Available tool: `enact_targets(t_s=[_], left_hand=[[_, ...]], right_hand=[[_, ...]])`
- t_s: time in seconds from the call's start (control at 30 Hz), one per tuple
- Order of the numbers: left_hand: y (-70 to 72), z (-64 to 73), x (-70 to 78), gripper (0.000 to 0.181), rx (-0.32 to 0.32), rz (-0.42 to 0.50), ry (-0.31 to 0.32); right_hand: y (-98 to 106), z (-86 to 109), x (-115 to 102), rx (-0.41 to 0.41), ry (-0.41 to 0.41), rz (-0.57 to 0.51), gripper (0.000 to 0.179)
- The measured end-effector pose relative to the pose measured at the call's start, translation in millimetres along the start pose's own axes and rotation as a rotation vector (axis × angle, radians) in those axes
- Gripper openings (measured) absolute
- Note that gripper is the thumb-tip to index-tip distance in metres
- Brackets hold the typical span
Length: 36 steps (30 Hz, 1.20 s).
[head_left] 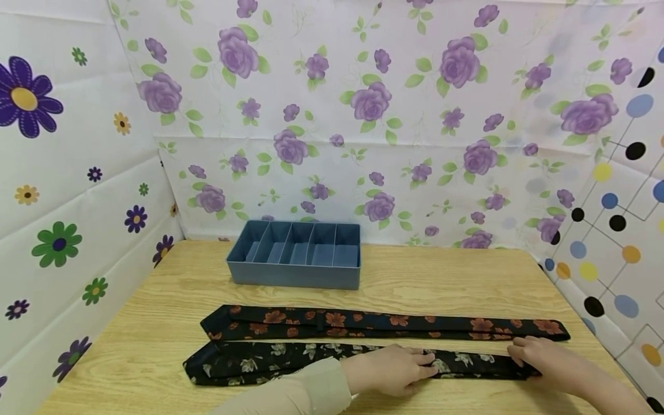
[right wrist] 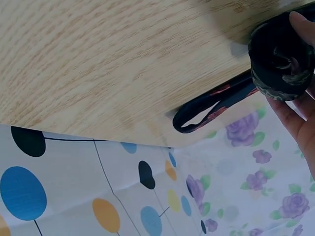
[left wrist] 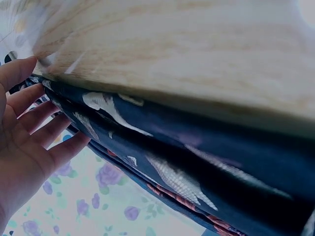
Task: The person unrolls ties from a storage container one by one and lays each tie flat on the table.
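Note:
Two dark neckties lie folded lengthwise, side by side across the table. The nearer necktie has pale flowers (head_left: 249, 364); the farther necktie has orange-red flowers (head_left: 399, 320). My left hand (head_left: 391, 369) lies over the middle of the pale-flowered necktie. In the left wrist view, its fairly straight fingers (left wrist: 49, 132) touch that necktie's edge. At the right end of the same necktie, my right hand (head_left: 552, 364) pinches the fabric. The right wrist view shows the thumb and fingers around its rounded, bunched end (right wrist: 280, 59), with the other necktie's folded loop (right wrist: 192, 118) just beyond.
A blue-grey organizer box (head_left: 295, 274) with several compartments stands at the back of the wooden table (head_left: 441, 276), left of centre. Patterned cloth walls (head_left: 332, 184) enclose the back and both sides.

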State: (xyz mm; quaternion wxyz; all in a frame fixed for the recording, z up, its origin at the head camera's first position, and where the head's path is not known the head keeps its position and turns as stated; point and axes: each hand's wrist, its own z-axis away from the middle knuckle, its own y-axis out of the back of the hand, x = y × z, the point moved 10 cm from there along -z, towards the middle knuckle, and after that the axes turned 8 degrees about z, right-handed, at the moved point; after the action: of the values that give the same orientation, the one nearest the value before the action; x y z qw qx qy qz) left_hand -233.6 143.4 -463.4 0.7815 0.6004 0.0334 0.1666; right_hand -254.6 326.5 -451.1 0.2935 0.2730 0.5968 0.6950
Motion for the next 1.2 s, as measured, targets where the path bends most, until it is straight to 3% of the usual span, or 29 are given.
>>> enact_targets(t_s=[0.3,0.43,0.6,0.8,1.03,1.1,1.2], left_hand=[[1.3,2.4,-0.4,0.054,-0.002,-0.002,0.001],[0.4,2.5,0.0,0.054,-0.007,0.003,0.001],[0.0,2.3,0.6,0.054,-0.005,0.001,-0.002],[-0.6,1.5,2.2,0.053,-0.009,0.007,-0.012],[-1.6,0.7,2.2,0.054,-0.015,-0.006,-0.013],[-0.4,0.9,2.0,0.054,-0.014,-0.011,-0.012],[0.7,1.0,1.9,0.054,-0.014,-0.019,-0.009]], right_hand=[[-1,3.1,8,-0.035,-0.043,-0.039,0.036],[2,5.5,7,0.013,-0.014,-0.047,0.029],[11,10.0,6,0.118,0.042,-0.036,0.032],[6,15.0,12,0.089,0.036,-0.045,0.034],[9,21.2,13,0.183,0.045,0.026,0.040],[7,23.2,16,0.168,0.021,0.040,0.039],[1,25.5,26,0.078,-0.052,0.024,0.029]])
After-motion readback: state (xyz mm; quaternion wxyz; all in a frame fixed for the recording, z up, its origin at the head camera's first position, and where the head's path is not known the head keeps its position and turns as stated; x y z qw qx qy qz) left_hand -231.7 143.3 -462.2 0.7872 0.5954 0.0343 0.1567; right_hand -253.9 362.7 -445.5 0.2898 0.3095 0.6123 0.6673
